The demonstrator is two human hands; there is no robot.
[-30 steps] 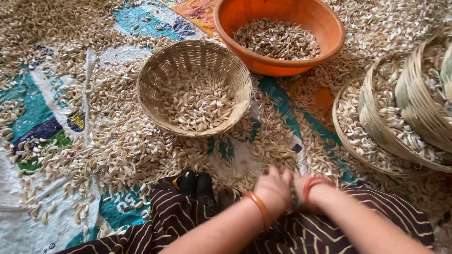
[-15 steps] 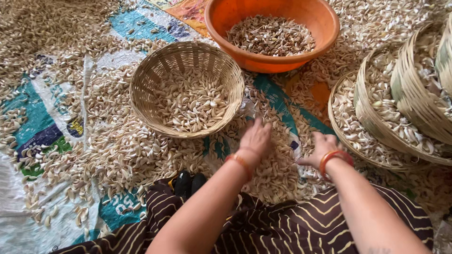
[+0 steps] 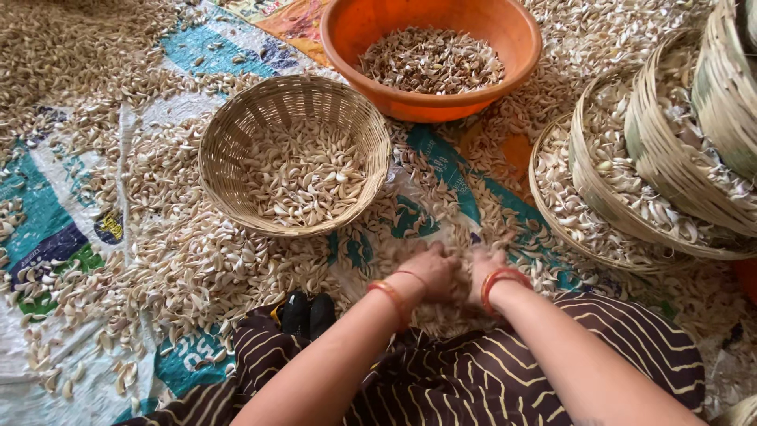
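Pale garlic cloves lie scattered thickly over a printed plastic sheet on the floor. My left hand and my right hand rest side by side, palms down, on a heap of cloves just in front of my lap, fingers cupped over them. Each wrist carries an orange bangle. A round woven basket partly filled with cloves stands beyond my left hand. Behind it an orange plastic tub holds darker cloves and husks.
Several woven baskets with cloves are stacked leaning at the right. A dark striped cloth covers my lap at the bottom. A small black object lies at the cloth's edge on the left.
My hands reached out apart onto the cloves half a second ago, then drew back together towards my lap, raking cloves in. The view shifted a little to the right.
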